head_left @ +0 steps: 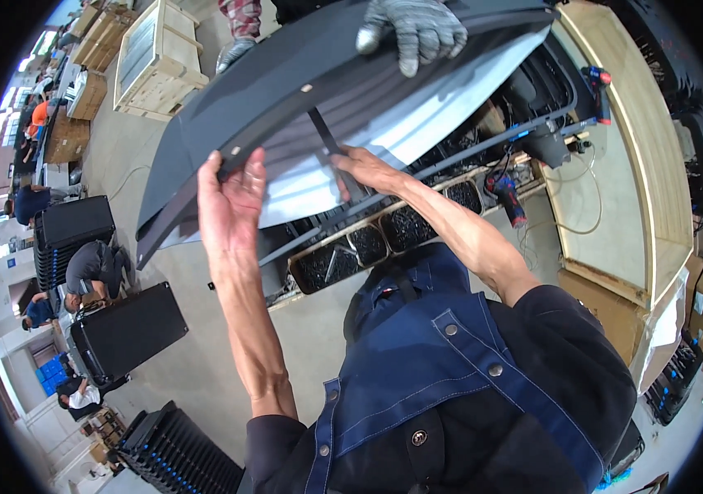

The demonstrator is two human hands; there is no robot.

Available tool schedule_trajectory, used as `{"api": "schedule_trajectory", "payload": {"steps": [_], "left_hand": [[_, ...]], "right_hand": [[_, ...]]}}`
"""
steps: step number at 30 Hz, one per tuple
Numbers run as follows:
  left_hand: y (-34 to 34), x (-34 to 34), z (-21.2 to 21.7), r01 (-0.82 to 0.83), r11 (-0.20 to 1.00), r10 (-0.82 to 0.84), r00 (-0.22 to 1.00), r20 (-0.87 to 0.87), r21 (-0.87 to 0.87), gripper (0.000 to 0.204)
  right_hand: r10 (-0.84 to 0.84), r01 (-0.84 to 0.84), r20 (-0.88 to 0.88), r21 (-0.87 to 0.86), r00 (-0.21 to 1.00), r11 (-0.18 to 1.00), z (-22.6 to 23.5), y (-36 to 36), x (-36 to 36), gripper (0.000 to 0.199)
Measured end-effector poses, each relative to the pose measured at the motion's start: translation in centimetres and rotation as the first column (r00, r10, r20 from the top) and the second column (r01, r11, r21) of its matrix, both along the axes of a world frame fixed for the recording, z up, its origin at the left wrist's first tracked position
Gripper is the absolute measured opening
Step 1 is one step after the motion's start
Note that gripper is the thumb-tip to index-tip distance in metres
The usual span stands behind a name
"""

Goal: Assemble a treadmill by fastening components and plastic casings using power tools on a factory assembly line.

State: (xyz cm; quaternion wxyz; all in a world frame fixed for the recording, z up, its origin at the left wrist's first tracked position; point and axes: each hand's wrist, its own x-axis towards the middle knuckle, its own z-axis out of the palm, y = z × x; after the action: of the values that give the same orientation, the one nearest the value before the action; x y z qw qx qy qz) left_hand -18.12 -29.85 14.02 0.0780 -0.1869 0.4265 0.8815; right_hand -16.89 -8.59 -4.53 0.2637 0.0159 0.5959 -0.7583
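A large dark curved panel (228, 107) is tilted up in front of me, its pale, shiny underside showing. My left hand (235, 202) is at its near left edge, palm toward me, with thumb and fingers apart and the fingertips by a small light clip (236, 151). Under the panel, my right hand (368, 170) is closed around a narrow dark strip (320, 125) that runs up to the panel's rim. Its fingertips are partly hidden. Another person's grey-gloved hand (417, 37) rests on the panel's far edge, and their other glove (235, 54) is farther left.
Below the panel, a bench frame holds black bins (339, 263) of small dark parts. Red-and-blue power drills (506, 198) are at the right, near a curved wooden board (631, 165) and a hose. Wooden crates (162, 62), stacked black panels (174, 445) and other people stand at the left.
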Motion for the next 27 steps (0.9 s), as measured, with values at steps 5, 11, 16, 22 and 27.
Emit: {"api": "schedule_trajectory", "payload": {"steps": [5, 11, 16, 22, 27], "left_hand": [[-0.2, 1.0, -0.8, 0.034, 0.999, -0.034, 0.999, -0.007, 0.022, 0.033], [0.6, 2.2, -2.3, 0.029, 0.999, -0.028, 0.999, -0.019, 0.037, 0.032], [1.0, 3.3, -4.7, -0.049, 0.997, 0.048, 0.998, 0.029, 0.059, 0.028], [0.4, 6.4, -10.2, -0.15, 0.975, 0.139, 0.987, 0.081, 0.163, 0.031], [1.4, 8.3, -12.7, -0.23, 0.956, 0.216, 0.972, 0.091, 0.183, 0.043]], "right_hand": [[-0.078, 0.082, 0.159, -0.023, 0.984, 0.996, 1.7, -0.3, 0.5, 0.039], [-0.12, 0.111, 0.036, 0.192, 0.992, 0.975, 1.1, -0.9, -0.1, 0.048], [-0.081, 0.103, -0.079, 0.333, 0.994, 0.937, 1.2, -0.2, -0.2, 0.046], [-0.191, 0.198, 0.156, -0.025, 0.969, 0.98, 4.1, 11.9, 2.9, 0.064], [-0.704, 0.654, 0.115, -0.498, 0.701, 0.569, 2.7, 30.6, 5.7, 0.032]]}}
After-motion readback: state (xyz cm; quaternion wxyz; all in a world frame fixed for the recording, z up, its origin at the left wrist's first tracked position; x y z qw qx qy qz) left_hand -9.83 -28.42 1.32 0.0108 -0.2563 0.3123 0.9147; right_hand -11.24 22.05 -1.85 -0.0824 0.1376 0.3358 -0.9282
